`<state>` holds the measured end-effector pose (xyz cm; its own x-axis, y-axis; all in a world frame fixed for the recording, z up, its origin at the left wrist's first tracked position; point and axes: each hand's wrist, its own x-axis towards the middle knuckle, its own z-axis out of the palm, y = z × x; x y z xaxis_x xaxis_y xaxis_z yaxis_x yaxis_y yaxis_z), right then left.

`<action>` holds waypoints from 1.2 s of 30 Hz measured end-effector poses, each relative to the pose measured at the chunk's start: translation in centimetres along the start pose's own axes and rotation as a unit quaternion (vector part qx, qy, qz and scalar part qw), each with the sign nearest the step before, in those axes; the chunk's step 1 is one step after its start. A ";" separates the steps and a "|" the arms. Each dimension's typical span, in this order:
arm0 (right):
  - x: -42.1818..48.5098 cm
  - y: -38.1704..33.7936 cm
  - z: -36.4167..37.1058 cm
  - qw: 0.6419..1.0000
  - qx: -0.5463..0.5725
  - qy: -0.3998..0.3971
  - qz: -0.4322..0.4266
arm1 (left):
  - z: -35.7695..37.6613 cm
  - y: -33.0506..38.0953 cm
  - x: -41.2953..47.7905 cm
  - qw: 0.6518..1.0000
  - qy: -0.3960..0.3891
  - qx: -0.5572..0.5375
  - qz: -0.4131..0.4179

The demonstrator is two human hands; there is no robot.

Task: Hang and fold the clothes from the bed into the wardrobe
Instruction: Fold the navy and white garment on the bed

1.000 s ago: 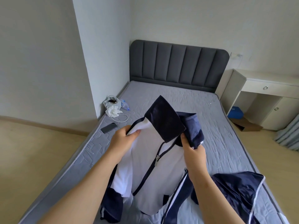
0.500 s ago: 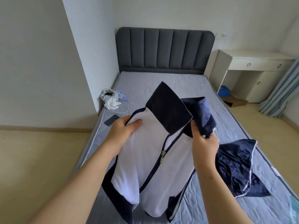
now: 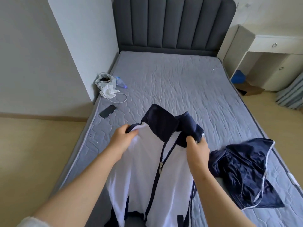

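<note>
- I'm gripping the white-and-navy jacket (image 3: 141,169) at its top, my left hand (image 3: 123,139) pinching one shoulder and my right hand (image 3: 197,148) clutching the navy collar side.
- It's hanging over the foot of the bed (image 3: 180,82), its long axis dropping toward me, zip facing up.
- Both hands are sitting level, with the collar opening between them.

I hold the jacket (image 3: 147,169) between my left hand (image 3: 123,141) and right hand (image 3: 196,148), over the near end of the mattress (image 3: 180,82). A second garment (image 3: 242,174) lies on the mattress just right of it. Phone (image 3: 108,111) on the left edge, cable (image 3: 121,99) and plastic bag (image 3: 106,82) behind it by the wall. Headboard (image 3: 173,23) at the far end; desk (image 3: 270,45) right of the bed, cardboard box (image 3: 250,90) under it.
</note>
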<state>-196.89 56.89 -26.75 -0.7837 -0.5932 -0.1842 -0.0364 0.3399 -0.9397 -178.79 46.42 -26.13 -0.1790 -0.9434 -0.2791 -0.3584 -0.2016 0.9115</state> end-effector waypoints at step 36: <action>5.4 35.6 9.0 0.857 -0.333 -0.338 0.199 | 15.7 -34.8 7.4 0.910 -0.187 0.351 -0.117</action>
<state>-196.79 59.24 -63.80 -0.2868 -0.5436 -0.7888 -0.3715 0.8221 -0.4315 -182.04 50.58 -64.70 -0.2739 -0.7147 -0.6435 -0.9003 -0.0448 0.4329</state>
